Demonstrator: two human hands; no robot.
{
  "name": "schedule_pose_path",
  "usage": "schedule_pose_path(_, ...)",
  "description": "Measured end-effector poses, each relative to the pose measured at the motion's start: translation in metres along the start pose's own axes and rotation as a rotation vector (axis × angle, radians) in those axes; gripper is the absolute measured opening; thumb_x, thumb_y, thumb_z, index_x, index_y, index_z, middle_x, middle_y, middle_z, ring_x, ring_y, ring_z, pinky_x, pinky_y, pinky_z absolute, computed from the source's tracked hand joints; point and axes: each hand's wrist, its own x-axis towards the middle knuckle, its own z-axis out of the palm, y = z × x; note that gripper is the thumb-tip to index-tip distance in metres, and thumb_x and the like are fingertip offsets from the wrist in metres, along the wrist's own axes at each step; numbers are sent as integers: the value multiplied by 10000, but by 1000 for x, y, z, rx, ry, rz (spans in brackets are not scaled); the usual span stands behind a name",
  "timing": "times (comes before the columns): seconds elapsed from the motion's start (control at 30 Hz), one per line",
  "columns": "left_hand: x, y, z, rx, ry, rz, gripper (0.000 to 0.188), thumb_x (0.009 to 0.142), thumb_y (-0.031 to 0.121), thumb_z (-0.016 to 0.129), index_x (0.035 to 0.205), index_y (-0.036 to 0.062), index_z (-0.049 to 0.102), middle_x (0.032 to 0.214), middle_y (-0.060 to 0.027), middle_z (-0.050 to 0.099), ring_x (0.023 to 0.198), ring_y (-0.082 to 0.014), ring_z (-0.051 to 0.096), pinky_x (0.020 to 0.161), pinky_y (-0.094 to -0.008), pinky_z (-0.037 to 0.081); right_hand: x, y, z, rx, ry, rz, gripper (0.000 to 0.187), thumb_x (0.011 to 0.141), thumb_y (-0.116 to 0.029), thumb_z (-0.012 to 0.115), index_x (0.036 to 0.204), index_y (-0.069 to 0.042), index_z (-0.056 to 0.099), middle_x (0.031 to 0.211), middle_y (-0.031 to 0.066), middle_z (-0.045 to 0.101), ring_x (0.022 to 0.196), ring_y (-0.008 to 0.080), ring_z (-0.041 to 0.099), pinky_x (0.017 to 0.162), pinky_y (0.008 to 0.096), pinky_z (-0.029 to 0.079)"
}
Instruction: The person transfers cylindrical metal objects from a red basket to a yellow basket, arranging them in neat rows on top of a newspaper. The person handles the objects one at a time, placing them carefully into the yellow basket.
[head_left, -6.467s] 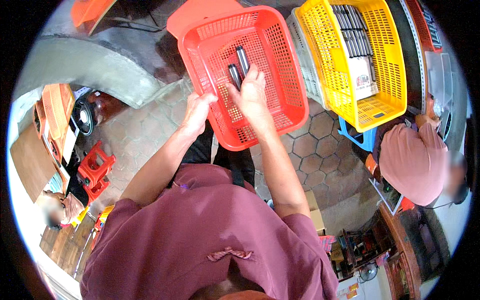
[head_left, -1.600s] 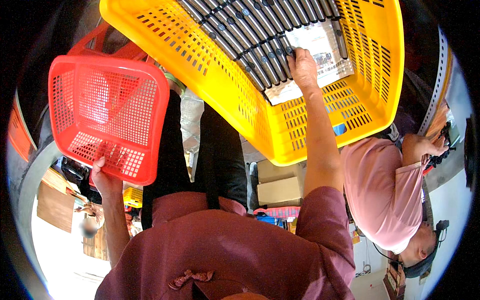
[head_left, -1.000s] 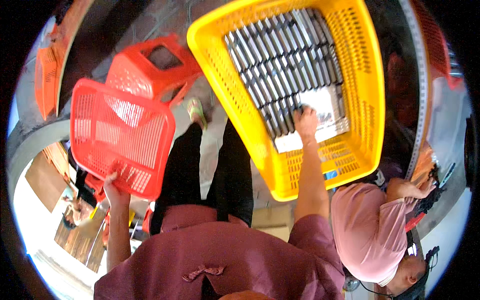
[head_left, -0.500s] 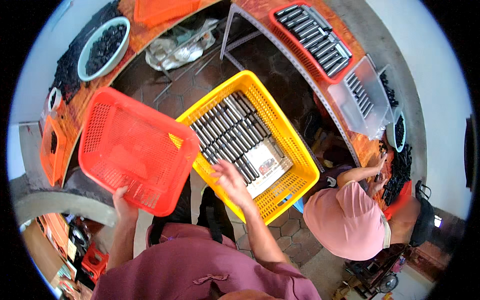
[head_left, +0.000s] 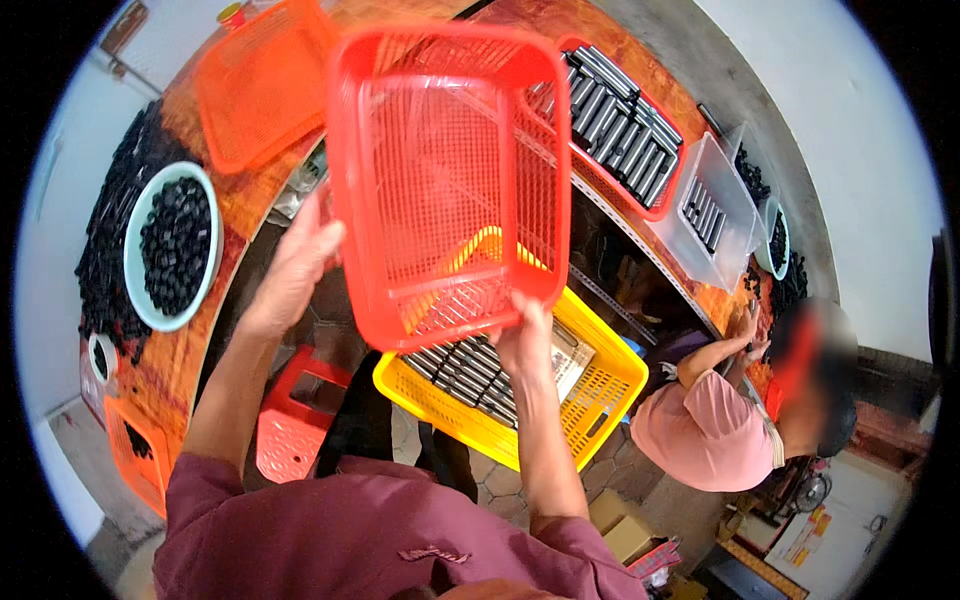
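A red plastic basket (head_left: 440, 180) is held up tilted in front of me, with nothing in it. My right hand (head_left: 525, 340) grips its near rim, the thumb over the edge. Beside the basket's left rim is my left hand (head_left: 300, 250), thumb and fingers apart; whether it touches the rim is hard to see. Below stands a yellow plastic basket (head_left: 615, 395), partly hidden by the red one. It holds rows of shiny metal rods with black ends (head_left: 460, 375).
A curved bench carries an orange basket (head_left: 225, 100), a bowl of black pieces (head_left: 175, 245), a red basket of rods (head_left: 625, 125) and a clear bin (head_left: 710, 210). A red stool (head_left: 290, 430) stands at left. A co-worker in pink (head_left: 705, 430) works at right.
The red basket has moved from the left to the centre, up and away, over part of the yellow basket. My right hand has taken hold of its near rim; my left hand has left that rim.
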Motion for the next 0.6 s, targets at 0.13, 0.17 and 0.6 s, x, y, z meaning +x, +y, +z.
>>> schedule_pose_path(0.13, 2, -18, -76, 77, 161, -65, 703, 933, 417, 549, 1471, 50, 282, 1436, -137, 411, 1240, -230, 481, 996, -372, 407, 116, 1, 104, 383, 65, 109, 265, 892, -207, 569, 1113, -63, 543, 908, 77, 662, 656, 217, 649, 544, 338, 533)
schedule_pose_path(0.17, -6, -32, -86, 52, 190, -134, 635, 930, 397, 559, 1424, 47, 371, 1378, -129, 482, 1166, -212, 540, 958, -347, 435, 149, 5, 119, 348, -2, 90, 261, 899, -216, 565, 1102, -53, 540, 907, 90, 663, 669, 223, 654, 568, 351, 541)
schedule_pose_path(0.6, -67, -113, -137, 183, 362, -577, 354, 971, 260, 538, 1231, 20, 558, 1136, -79, 640, 956, -142, 614, 808, -272, 478, 313, 24, 136, -9, -25, -136, 551, 973, -442, 503, 1221, 42, 407, 951, 236, 634, 698, 299, 673, 540, 298, 543)
